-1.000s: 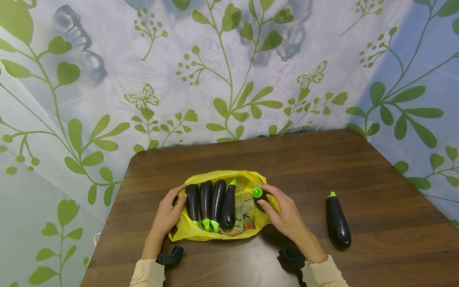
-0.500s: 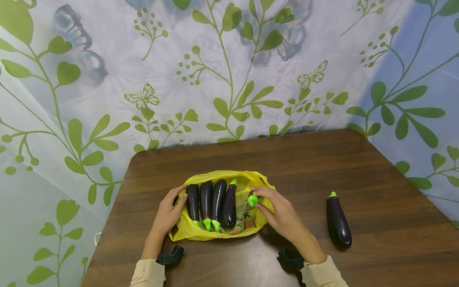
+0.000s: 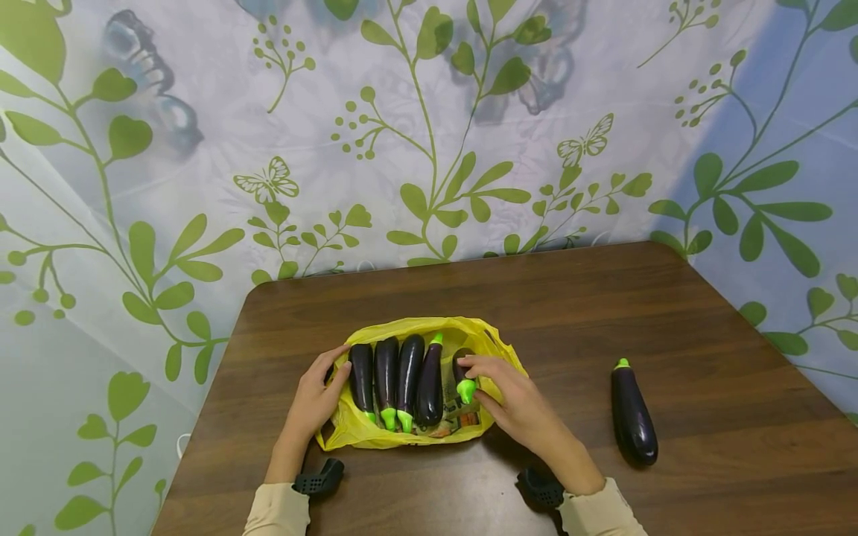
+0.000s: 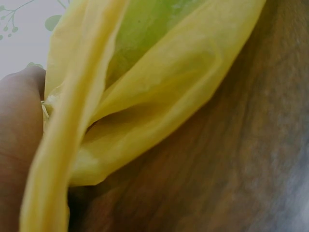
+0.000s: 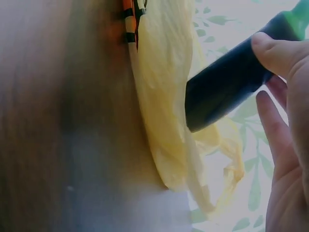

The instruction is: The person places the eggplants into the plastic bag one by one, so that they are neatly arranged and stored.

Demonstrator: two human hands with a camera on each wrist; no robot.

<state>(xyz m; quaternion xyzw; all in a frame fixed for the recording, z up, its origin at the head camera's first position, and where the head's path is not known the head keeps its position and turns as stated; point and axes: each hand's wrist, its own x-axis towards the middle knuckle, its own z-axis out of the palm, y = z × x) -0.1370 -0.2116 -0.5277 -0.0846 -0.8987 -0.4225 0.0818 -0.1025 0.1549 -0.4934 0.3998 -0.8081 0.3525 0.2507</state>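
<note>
A yellow plastic bag (image 3: 355,439) lies open on the table, with several dark eggplants (image 3: 409,372) side by side in it. At its left side my left hand (image 3: 313,398) holds the rim; in the left wrist view folds of the bag (image 4: 159,130) cover most of the fingers. My right hand (image 3: 519,406) pinches another eggplant (image 3: 459,366) near its green cap, over the bag's right part. The right wrist view shows this eggplant (image 5: 227,79) slanting between thumb and fingers, its far end hidden behind the bag's yellow wall (image 5: 164,96).
One more eggplant (image 3: 633,417) lies on the brown wooden table (image 3: 556,298) to the right of the bag. A wall covering (image 3: 375,149) with a green leaf pattern stands behind the table. Dark wrist devices (image 3: 318,478) sit below both hands.
My right hand has moved left over the bag. Its eggplant has turned from cap up to cap toward me and lies lower in the bag. The left hand has stayed in place.
</note>
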